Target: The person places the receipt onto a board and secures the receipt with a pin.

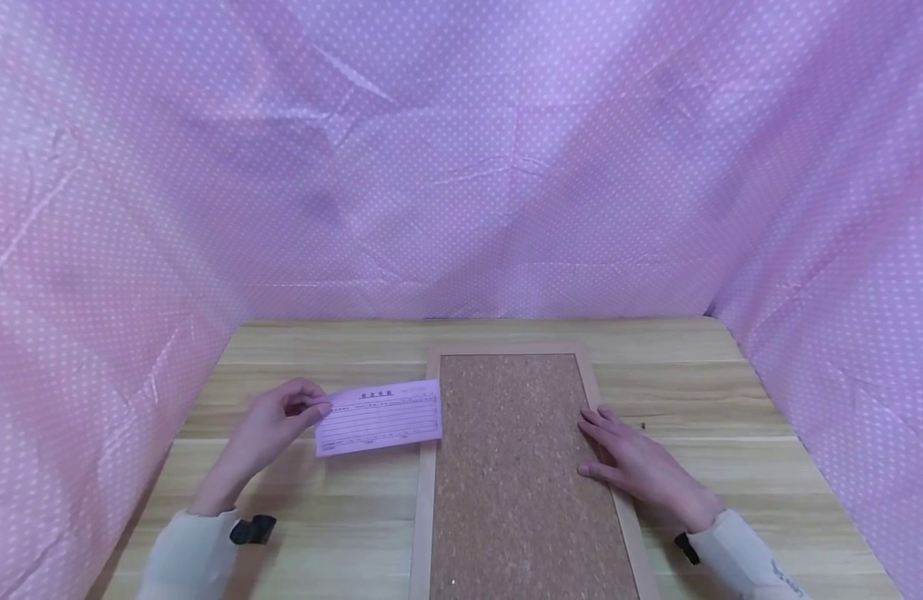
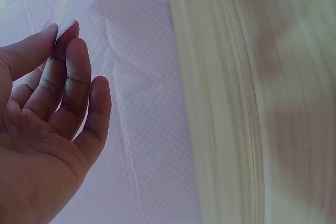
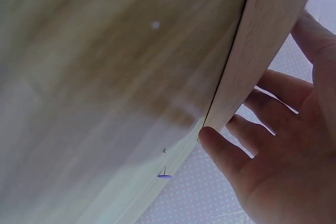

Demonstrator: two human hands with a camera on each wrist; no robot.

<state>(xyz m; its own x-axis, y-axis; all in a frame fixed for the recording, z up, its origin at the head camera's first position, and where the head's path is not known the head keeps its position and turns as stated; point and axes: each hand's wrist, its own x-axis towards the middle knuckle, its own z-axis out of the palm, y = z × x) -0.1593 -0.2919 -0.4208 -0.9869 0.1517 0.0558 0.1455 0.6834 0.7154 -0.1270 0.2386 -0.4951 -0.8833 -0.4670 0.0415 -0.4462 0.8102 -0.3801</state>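
While the head view shows the left hand (image 1: 270,425) pinching a pink slip (image 1: 379,417) just left of the cork board (image 1: 506,467) and the right hand (image 1: 637,467) flat on its frame, the left wrist view shows fingertips (image 2: 63,35) nipping the slip's edge, and the right wrist view shows straight fingers (image 3: 226,150) against the frame.

Worktop (image 1: 326,517) is pale wood-grain w/ smooth matt finish, cork board (image 1: 517,467) is rough speckled cork in a light smooth wood frame, slip (image 1: 379,417) is thin pink printed paper, backdrop (image 1: 461,167) is creased dotted purple cloth.
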